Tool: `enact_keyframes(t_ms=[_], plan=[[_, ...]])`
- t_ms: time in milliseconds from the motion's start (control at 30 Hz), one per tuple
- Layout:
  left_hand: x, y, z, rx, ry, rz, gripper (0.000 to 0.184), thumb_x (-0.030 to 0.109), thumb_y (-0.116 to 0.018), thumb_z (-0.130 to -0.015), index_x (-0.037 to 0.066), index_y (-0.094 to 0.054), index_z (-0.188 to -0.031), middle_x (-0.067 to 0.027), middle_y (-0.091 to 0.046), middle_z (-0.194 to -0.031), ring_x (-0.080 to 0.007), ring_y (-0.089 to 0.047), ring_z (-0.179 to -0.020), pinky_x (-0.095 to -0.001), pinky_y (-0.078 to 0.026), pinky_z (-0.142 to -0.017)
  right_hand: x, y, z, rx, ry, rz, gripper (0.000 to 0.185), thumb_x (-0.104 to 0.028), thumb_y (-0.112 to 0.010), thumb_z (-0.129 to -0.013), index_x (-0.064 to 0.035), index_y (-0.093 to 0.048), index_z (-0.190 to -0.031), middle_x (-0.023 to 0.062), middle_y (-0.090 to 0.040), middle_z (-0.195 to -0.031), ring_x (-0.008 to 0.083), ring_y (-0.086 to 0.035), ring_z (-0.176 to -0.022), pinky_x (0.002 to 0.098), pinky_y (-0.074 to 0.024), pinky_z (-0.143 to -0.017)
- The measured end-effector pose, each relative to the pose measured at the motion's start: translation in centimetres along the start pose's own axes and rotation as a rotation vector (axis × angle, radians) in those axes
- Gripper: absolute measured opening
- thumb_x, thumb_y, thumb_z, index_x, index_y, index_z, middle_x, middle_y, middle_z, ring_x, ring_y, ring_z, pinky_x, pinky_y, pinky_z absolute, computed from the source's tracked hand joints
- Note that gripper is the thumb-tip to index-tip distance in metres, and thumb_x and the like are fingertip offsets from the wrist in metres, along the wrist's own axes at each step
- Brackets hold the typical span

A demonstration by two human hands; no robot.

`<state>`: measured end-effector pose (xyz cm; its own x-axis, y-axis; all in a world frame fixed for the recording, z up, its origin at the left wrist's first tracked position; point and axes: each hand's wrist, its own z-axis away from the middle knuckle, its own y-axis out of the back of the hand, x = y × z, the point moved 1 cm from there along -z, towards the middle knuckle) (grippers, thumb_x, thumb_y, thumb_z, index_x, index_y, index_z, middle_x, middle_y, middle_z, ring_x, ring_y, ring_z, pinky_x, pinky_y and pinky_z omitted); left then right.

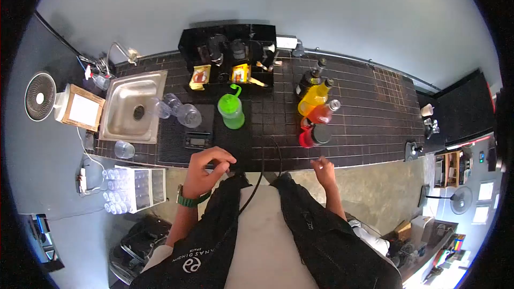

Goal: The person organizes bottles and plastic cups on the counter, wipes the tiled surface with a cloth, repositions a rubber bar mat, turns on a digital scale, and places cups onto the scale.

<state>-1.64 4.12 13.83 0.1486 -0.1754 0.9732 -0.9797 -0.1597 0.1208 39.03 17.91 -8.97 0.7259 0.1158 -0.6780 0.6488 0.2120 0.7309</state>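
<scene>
My left hand [209,170], with a green-strapped watch on its wrist, hovers at the counter's front edge, thumb and fingers apart and holding nothing. A black scale [198,139] lies just beyond it. Farther right, my right hand [323,171] is at the same edge, fingers loosely bent and apart, with nothing visible in it. Nearest to it stands a red jar with a dark lid [307,138]. Behind the jar are an orange-red bottle [320,113], a yellow bottle [315,98] and a dark bottle [307,84]. A green bottle [232,113] stands upright between the scale and these bottles.
On the left are a steel sink [162,83], clear cups [189,116] and a fan [40,97]. A black organizer [262,33] with yellow packets [241,73] stands against the wall. A cable [259,183] hangs before my chest. Shelving [142,187] stands below left.
</scene>
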Motion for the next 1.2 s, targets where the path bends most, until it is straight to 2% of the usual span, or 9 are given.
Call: enact_keyframes(t_ms=[33, 67, 233, 267, 433, 500, 633, 1033, 1200], plan=[[-0.5, -1.4, -0.4, -0.044, 0.061, -0.037, 0.01, 0.005, -0.067, -0.093, -0.001, -0.072, -0.1, -0.0083, -0.073, -0.094, -0.0125, -0.069, -0.078, -0.028, -0.055, -0.069, 0.1, 1.2, -0.4, 0.122, 0.007, -0.098, 0.027, -0.024, -0.079, -0.087, -0.0016, -0.064, -0.086, 0.0139, -0.065, -0.066, 0.0242, -0.065, -0.062, 0.0411, -0.0515, -0.062], [-1.1, -2.9, -1.0, -0.086, 0.121, -0.075, 0.012, 0.008, -0.067, -0.094, -0.001, -0.071, -0.101, -0.008, -0.072, -0.093, -0.0111, -0.068, -0.076, -0.0274, -0.055, -0.067, 0.2, 2.4, -0.9, 0.082, -0.078, -0.094, 0.037, -0.021, -0.084, -0.082, -0.002, -0.062, -0.105, 0.0152, -0.071, -0.084, 0.0297, -0.071, -0.077, 0.0399, -0.0544, -0.067], [-5.3, -12.3, -5.8, -0.146, 0.233, -0.161, 0.022, 0.014, -0.069, -0.095, -0.001, -0.068, -0.111, -0.0102, -0.072, -0.096, -0.013, -0.068, -0.077, -0.028, -0.056, -0.069, -1.1, 4.8, -4.4, 0.125, 0.101, -0.29, 0.065, -0.02, -0.09, -0.075, -0.0038, -0.054, -0.127, 0.015, -0.063, -0.118, 0.0289, -0.066, -0.107, 0.0404, -0.0552, -0.084], [-5.9, -14.3, -6.9, -0.171, 0.233, -0.144, 0.026, 0.013, -0.069, -0.095, 0.0, -0.065, -0.118, -0.0105, -0.071, -0.104, -0.0152, -0.069, -0.088, -0.0301, -0.056, -0.075, -1.8, 5.4, -4.9, 0.116, 0.199, -0.266, 0.075, -0.019, -0.092, -0.073, -0.0037, -0.051, -0.133, 0.0153, -0.059, -0.126, 0.0306, -0.063, -0.116, 0.0413, -0.0545, -0.09], [-10.9, -21.8, -9.3, -0.198, 0.118, -0.286, 0.046, 0.014, -0.072, -0.094, 0.003, -0.054, -0.134, -0.0118, -0.065, -0.124, -0.0198, -0.066, -0.111, -0.0351, -0.058, -0.084, -2.4, 6.1, -7.0, -0.068, 0.287, -0.346, 0.085, -0.018, -0.093, -0.069, -0.0013, -0.045, -0.137, 0.0198, -0.057, -0.128, 0.0359, -0.061, -0.119, 0.0435, -0.0516, -0.098], [-13.0, -23.8, -9.5, -0.221, 0.29, -0.163, 0.053, 0.016, -0.075, -0.092, 0.004, -0.049, -0.138, -0.014, -0.061, -0.128, -0.0224, -0.064, -0.114, -0.0378, -0.058, -0.088, -2.6, 6.0, -8.2, -0.103, 0.319, -0.353, 0.087, -0.019, -0.094, -0.069, -0.0002, -0.044, -0.137, 0.0211, -0.057, -0.129, 0.0373, -0.061, -0.12, 0.044, -0.0506, -0.1], [-12.3, -26.2, -9.4, -0.01, 0.332, -0.094, 0.04, 0.008, -0.07, -0.091, 0.0, -0.054, -0.127, -0.0155, -0.065, -0.118, -0.0227, -0.067, -0.111, -0.0367, -0.057, -0.09, -1.1, 3.5, -9.6, -0.126, 0.325, -0.443, 0.092, -0.024, -0.096, -0.065, 0.0009, -0.044, -0.135, 0.0218, -0.056, -0.129, 0.037, -0.06, -0.123, 0.0445, -0.0492, -0.101], [-13.5, -26.7, -8.8, -0.035, 0.289, -0.12, 0.029, 0.005, -0.062, -0.096, 0.001, -0.057, -0.125, -0.0131, -0.07, -0.114, -0.0233, -0.069, -0.106, -0.0365, -0.055, -0.092, 0.2, 6.5, -9.7, -0.126, 0.36, -0.312, 0.088, -0.027, -0.097, -0.065, 0.0009, -0.048, -0.132, 0.0226, -0.062, -0.124, 0.0381, -0.065, -0.114, 0.0441, -0.0542, -0.095], [-14.6, -25.2, -10.5, 0.091, 0.278, -0.174, 0.03, 0.006, -0.064, -0.096, 0.002, -0.058, -0.125, -0.0123, -0.07, -0.112, -0.0225, -0.069, -0.107, -0.0365, -0.056, -0.09, 5.3, 10.4, -11.8, -0.001, 0.333, -0.479, 0.084, -0.024, -0.096, -0.068, 0.0034, -0.049, -0.132, 0.0201, -0.07, -0.114, 0.0296, -0.069, -0.109, 0.0397, -0.0534, -0.096]])
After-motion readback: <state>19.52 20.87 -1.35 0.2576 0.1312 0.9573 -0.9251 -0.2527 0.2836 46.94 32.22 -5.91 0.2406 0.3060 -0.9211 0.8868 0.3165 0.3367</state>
